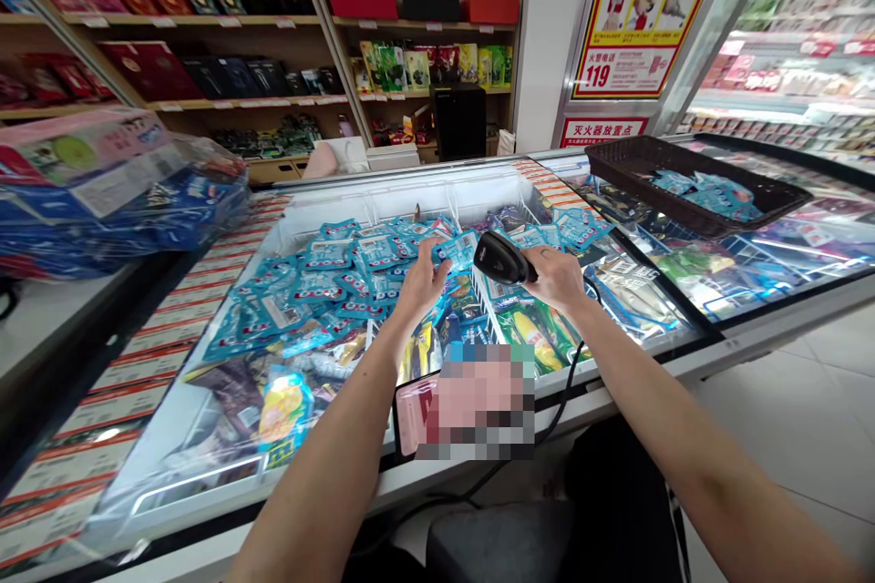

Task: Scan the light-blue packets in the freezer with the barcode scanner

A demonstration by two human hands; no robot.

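My right hand (557,278) grips a black handheld barcode scanner (502,257), its head turned left over the chest freezer. A black cable (569,387) runs down from the scanner. Just left of it, my left hand (425,278) pinches a small light-blue packet (459,250) by its edge, close to the scanner's head. Many similar blue packets (328,278) lie heaped on the freezer's glass and goods below my left hand. More of them (578,226) lie to the right, beyond the scanner.
A brown basket (608,155) with blue packets stands on the freezer's right part. Wrapped boxes (88,191) are piled at the left. A phone (414,419), partly blurred out, rests on the front edge. Shelves (239,23) of goods stand behind. A dark stool (499,542) is below me.
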